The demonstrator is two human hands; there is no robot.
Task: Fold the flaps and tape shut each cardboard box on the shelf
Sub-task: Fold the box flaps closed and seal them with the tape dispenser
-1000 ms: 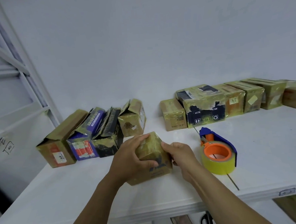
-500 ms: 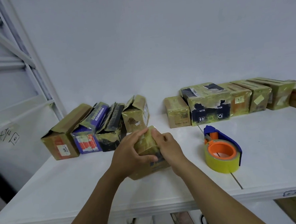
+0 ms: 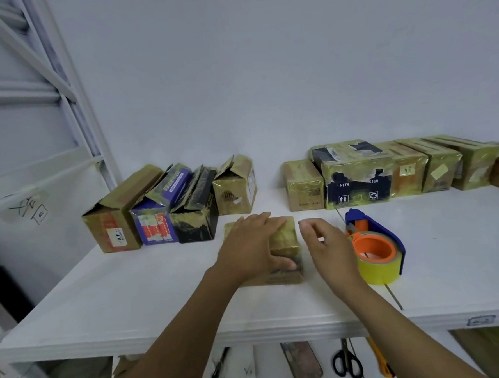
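A small taped cardboard box [image 3: 284,245] lies flat on the white shelf [image 3: 132,298] in front of me. My left hand [image 3: 253,247] lies over its top, fingers spread across the lid and thumb against the front face. My right hand [image 3: 324,242] hovers just right of the box with loosely bent fingers, holding nothing. A blue tape dispenser [image 3: 374,248] with an orange core and yellow tape stands right beside that hand.
Several boxes with raised flaps [image 3: 167,205] lean in a row at the back left. Several taped boxes [image 3: 387,171] line the back right against the wall. Scissors [image 3: 346,361], a pen and a cutter lie on the lower level. A white rack frame [image 3: 61,92] stands left.
The box was tilted up between both hands; now it lies flat on the shelf. My right hand has let go and moved right toward the tape dispenser.
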